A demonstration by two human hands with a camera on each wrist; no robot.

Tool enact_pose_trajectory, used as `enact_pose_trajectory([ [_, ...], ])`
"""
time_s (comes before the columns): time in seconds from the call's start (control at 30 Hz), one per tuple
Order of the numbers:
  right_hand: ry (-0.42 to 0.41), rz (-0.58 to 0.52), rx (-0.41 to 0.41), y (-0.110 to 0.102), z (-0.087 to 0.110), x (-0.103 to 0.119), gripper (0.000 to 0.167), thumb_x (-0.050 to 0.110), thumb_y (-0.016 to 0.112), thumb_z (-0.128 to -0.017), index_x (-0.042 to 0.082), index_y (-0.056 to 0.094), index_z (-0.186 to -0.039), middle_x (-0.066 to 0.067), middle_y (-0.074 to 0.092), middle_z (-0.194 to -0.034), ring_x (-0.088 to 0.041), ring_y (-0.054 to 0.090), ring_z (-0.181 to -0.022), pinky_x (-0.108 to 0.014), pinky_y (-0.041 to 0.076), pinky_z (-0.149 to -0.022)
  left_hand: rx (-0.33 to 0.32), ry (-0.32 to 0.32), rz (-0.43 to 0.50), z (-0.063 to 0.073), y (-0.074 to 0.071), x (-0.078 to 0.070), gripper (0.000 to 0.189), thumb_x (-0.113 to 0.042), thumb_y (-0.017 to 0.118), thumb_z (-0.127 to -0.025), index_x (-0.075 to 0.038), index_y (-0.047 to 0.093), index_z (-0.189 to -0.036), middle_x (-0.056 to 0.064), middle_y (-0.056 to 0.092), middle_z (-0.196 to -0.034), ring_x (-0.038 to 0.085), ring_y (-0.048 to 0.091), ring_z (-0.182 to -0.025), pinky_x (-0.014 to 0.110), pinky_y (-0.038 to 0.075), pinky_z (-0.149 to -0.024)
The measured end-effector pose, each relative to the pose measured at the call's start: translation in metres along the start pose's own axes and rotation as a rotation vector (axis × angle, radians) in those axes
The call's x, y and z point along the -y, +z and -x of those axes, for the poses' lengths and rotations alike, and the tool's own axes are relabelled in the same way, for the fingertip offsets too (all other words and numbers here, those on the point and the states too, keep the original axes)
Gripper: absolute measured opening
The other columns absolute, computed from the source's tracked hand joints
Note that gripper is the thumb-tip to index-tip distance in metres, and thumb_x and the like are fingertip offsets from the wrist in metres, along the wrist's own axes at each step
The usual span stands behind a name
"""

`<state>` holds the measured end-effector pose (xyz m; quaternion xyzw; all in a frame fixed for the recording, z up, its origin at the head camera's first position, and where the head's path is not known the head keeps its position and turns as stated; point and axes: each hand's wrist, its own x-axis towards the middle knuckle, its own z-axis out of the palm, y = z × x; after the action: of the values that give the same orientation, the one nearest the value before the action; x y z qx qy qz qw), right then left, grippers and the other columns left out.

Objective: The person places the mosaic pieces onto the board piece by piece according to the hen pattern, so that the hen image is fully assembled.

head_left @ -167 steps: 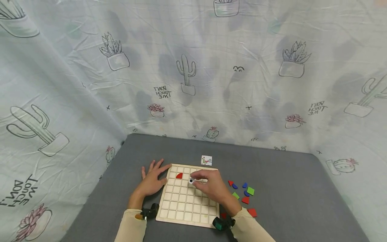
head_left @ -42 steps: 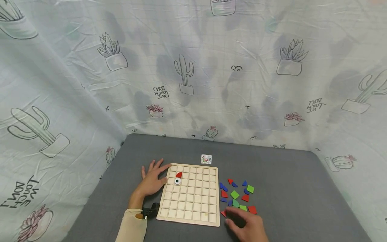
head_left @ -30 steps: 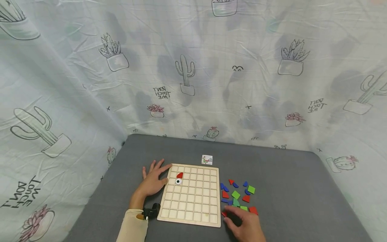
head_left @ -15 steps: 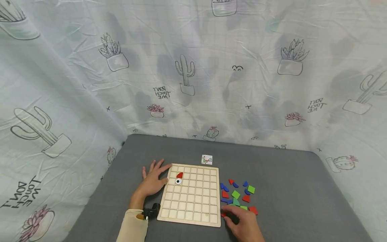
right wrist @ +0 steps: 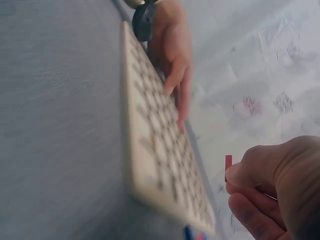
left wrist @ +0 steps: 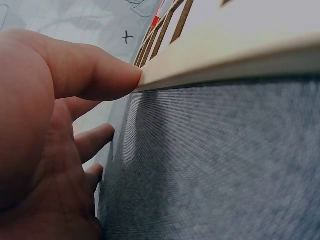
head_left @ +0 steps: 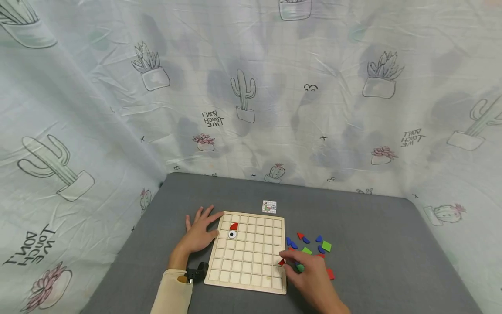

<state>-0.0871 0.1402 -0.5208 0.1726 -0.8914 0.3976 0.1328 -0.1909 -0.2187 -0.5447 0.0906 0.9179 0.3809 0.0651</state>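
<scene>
A square wooden grid board (head_left: 245, 288) lies on the grey table. My left hand (head_left: 198, 234) is spread at its left side, with the index finger and thumb touching the edge; the left wrist view shows the thumb (left wrist: 115, 77) against the rim. Two tiles sit in the grid's upper left: a red quarter-circle (head_left: 234, 226) and, directly below, a white round eye tile (head_left: 232, 234). My right hand (head_left: 310, 272) pinches a small red tile (head_left: 282, 262) between thumb and index finger, above the board's right edge. In the right wrist view, the red tile (right wrist: 228, 167) shows edge-on.
Loose blue, red and green tiles lie right of the board, among them a green square (head_left: 327, 246) and a blue piece (head_left: 319, 238); my right hand covers some. Behind the board lies a small pattern card (head_left: 269, 206). A patterned cloth (head_left: 251, 87) hangs beyond the table.
The eye tile was set down below the red quarter-circle. My right hand went to the loose tiles, picked up a red one and moved up-left over the board's edge. My left hand stayed put.
</scene>
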Motion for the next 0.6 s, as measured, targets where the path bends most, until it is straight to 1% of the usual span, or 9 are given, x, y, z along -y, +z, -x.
enact_pose_trajectory([
  [0.1,-0.159,-0.042,-0.005,0.008,-0.017,0.002,0.037,-0.01,0.089,-0.079,0.011,0.084,-0.109,0.002,0.085,-0.103,-0.011,0.082,-0.089,-0.033,0.068,-0.076,0.002,0.0,-0.004,0.0,0.0,0.0,0.062,-0.007,0.065,-0.103,-0.017,0.055,-0.163,0.022,0.02,-0.182,0.051,-0.003,-0.169,0.077,-0.024,-0.124],
  [0.17,-0.222,-0.057,0.008,0.015,-0.029,0.005,0.036,-0.008,0.088,-0.081,0.012,0.084,-0.11,-0.001,0.085,-0.104,-0.013,0.082,-0.092,-0.033,0.068,-0.079,0.002,0.004,0.002,0.0,0.0,-0.001,0.062,-0.007,0.065,-0.103,-0.017,0.056,-0.163,0.022,0.02,-0.182,0.052,-0.003,-0.169,0.077,-0.024,-0.123],
  [0.23,-0.238,-0.073,0.039,0.022,-0.04,0.01,0.034,-0.006,0.087,-0.084,0.013,0.084,-0.112,-0.002,0.085,-0.105,-0.013,0.081,-0.094,-0.035,0.068,-0.081,0.001,0.005,0.003,0.0,0.0,-0.001,0.062,-0.006,0.065,-0.103,-0.016,0.056,-0.163,0.022,0.021,-0.182,0.052,-0.003,-0.169,0.076,-0.024,-0.124],
  [0.37,-0.227,-0.112,0.119,0.036,-0.061,0.02,0.031,-0.001,0.085,-0.09,0.016,0.084,-0.117,-0.003,0.085,-0.109,-0.014,0.081,-0.099,-0.04,0.068,-0.084,-0.004,0.008,0.003,-0.001,-0.001,-0.001,0.061,-0.006,0.065,-0.103,-0.016,0.057,-0.162,0.023,0.022,-0.181,0.052,-0.002,-0.169,0.077,-0.024,-0.124],
  [0.6,-0.227,-0.187,0.247,0.065,-0.091,0.031,0.029,-0.001,0.078,-0.096,0.008,0.082,-0.124,-0.007,0.084,-0.118,-0.019,0.081,-0.104,-0.046,0.068,-0.089,-0.012,0.014,0.003,0.0,0.0,-0.001,0.06,-0.006,0.064,-0.102,-0.015,0.059,-0.161,0.024,0.024,-0.18,0.054,0.0,-0.168,0.078,-0.023,-0.123],
])
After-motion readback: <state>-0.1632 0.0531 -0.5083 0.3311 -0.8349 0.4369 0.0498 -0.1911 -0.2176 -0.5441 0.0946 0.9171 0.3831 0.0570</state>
